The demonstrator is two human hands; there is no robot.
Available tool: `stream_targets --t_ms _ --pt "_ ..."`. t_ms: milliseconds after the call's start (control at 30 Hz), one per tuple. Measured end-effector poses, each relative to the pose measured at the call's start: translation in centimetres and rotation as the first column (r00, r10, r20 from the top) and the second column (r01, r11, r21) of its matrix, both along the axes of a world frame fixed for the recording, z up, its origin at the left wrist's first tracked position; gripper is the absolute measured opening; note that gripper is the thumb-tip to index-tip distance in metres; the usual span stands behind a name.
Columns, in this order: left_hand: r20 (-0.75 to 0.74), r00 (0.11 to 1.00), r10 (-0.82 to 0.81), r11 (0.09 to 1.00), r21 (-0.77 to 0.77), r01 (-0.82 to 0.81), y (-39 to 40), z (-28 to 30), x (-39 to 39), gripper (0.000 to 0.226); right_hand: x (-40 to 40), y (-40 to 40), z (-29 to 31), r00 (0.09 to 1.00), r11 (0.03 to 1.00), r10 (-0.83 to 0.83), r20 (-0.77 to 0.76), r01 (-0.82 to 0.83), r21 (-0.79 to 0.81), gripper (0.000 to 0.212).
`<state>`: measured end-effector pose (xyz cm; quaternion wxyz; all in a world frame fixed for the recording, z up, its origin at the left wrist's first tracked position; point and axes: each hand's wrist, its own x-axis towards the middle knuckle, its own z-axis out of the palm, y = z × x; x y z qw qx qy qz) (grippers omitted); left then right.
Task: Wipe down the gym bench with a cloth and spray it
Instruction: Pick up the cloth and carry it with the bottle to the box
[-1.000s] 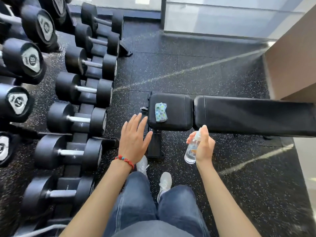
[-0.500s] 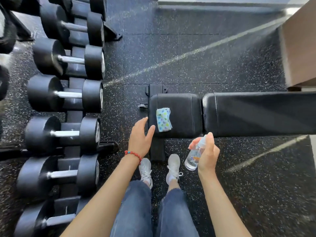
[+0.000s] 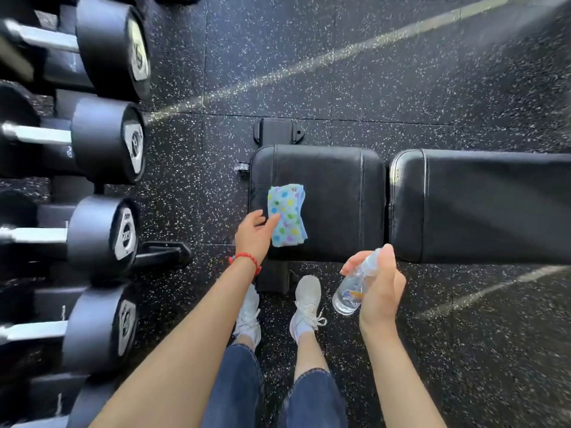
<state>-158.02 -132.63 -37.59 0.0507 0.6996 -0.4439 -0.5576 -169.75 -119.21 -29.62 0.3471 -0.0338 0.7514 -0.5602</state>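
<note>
Seen from above, looking down past a person's jeans and white sneakers (image 3: pixel 306 301) at a black padded desk (image 3: pixel 336 199) on speckled rubber floor (image 3: pixel 370 72). Compared with half a second ago, the left hand (image 3: pixel 253 234) has moved forward from the floor side of the desk and now reaches the folded cloth (image 3: pixel 287 219), and the whole scene sits closer in view. The cloth, pale blue with coloured dots, lies on the desk's short seat pad, at the pad's left end. The left hand's fingers (image 3: pixel 274 220) are loosely spread, with the thumb tip touching the cloth's near left edge; they have not closed around it. A red beaded bracelet (image 3: pixel 245 261) circles that wrist. The right hand (image 3: pixel 381 287) hovers just off the desk's near edge, fingers curled round a small clear spray bottle (image 3: pixel 350 291), the index finger resting on top of its nozzle. A rack of black dumbbells (image 3: pixel 105 146) stands well left of the desk.
</note>
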Motion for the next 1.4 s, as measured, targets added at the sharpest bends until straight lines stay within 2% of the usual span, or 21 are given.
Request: stream_targets --t_ms 100,200,300,567,833,1000,1167,1400 --pt "-0.008 0.999 0.034 0.999 -0.029 -0.034 -0.1 -1.6 -1.0 0.046 -0.2 0.4 -1.4 1.0 1.0 -0.011 0.008 0.011 0.019 0.061" --pt "0.048 0.998 0.029 0.995 -0.094 -0.024 -0.4 -2.3 -2.0 0.038 -0.1 0.6 -2.1 1.0 1.0 -0.008 0.005 0.008 0.009 0.059" --pt "0.099 0.994 0.047 0.993 -0.109 -0.036 -0.6 -2.6 -2.6 0.041 0.1 0.8 -2.6 1.0 1.0 -0.005 0.006 0.005 0.0 0.059" --pt "0.113 0.991 0.072 0.986 -0.159 -0.053 -0.2 -2.9 -3.4 0.043 0.7 0.6 -3.1 0.998 0.999 -0.032 0.049 0.031 0.01 0.055" --pt "0.019 0.992 0.122 0.975 -0.191 -0.116 0.5 -2.8 -4.2 0.041 1.0 1.2 -3.4 0.998 0.999 -0.039 0.053 0.038 0.017 0.051" --pt "-0.058 0.988 0.144 0.989 -0.029 -0.146 0.6 -3.0 -4.3 0.031 1.1 2.0 -3.4 0.998 0.998 -0.052 0.045 0.051 0.023 0.051" --pt "-0.152 0.975 0.165 0.986 0.067 -0.156 0.5 -2.3 -4.1 0.017 1.2 2.5 -2.9 0.998 0.998 -0.059 0.037 0.059 0.011 0.052" --pt "-0.291 0.929 0.23 0.964 0.196 -0.177 1.4 2.2 -1.9 0.01 1.2 2.4 0.0 0.999 0.998 -0.052 0.016 0.053 -0.023 0.052"
